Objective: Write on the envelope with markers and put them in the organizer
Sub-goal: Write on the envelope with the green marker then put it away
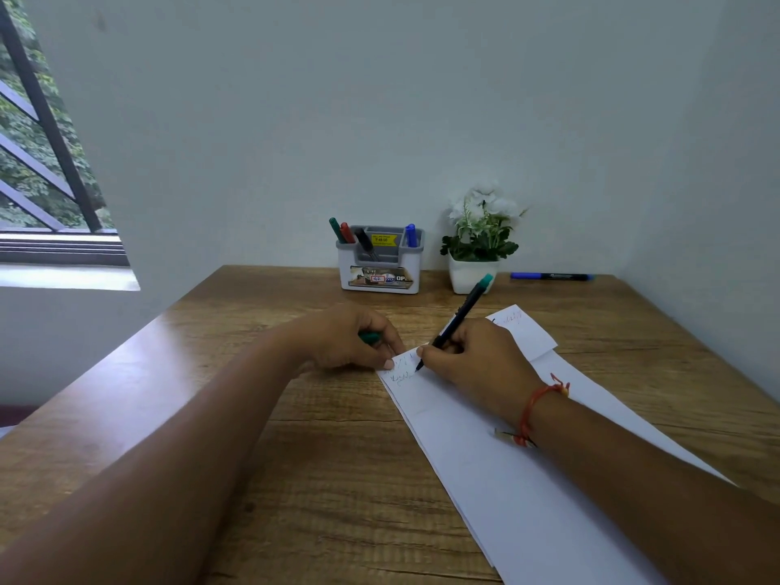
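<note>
A long white envelope (pixel 498 458) lies slanted on the wooden desk (pixel 295 458), with small scribbles near its far left corner. My right hand (pixel 477 365) grips a green-ended black marker (pixel 462 314), its tip touching the envelope beside the scribbles. My left hand (pixel 350 342) curls round the green marker cap (pixel 370 337) and a fingertip presses the envelope's corner. The grey-and-white organizer (pixel 380 263) stands at the back of the desk, holding green, red, black and blue markers.
A white potted plant (pixel 477 247) stands just right of the organizer. One blue marker (pixel 551 276) lies on the desk behind the pot, near the wall. A barred window (pixel 46 162) is at the left. A red thread bracelet circles my right wrist.
</note>
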Motion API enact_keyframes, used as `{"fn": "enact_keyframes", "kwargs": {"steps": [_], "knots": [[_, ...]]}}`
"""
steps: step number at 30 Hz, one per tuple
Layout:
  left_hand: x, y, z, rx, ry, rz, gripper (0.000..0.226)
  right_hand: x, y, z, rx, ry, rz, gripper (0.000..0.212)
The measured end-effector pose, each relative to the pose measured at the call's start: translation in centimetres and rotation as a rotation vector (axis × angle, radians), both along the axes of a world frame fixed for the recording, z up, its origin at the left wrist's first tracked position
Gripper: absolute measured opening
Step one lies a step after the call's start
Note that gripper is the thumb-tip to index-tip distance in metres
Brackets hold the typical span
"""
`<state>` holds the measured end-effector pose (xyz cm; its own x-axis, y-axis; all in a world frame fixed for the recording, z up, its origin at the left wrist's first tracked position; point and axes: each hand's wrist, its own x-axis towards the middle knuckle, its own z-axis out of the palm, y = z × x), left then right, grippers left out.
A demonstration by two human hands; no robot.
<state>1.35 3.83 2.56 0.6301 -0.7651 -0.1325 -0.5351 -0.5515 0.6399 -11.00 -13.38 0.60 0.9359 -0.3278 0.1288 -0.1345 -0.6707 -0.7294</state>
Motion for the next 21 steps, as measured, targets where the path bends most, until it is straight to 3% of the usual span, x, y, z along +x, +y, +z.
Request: {"fn": "enact_keyframes", "kwargs": {"steps": [21], "knots": [[-0.08,0.01,0.11,0.029,0.007,0.005,0.019,-0.06,-0.29,0.07,0.033,-0.045,-0.010,0.011]]}}
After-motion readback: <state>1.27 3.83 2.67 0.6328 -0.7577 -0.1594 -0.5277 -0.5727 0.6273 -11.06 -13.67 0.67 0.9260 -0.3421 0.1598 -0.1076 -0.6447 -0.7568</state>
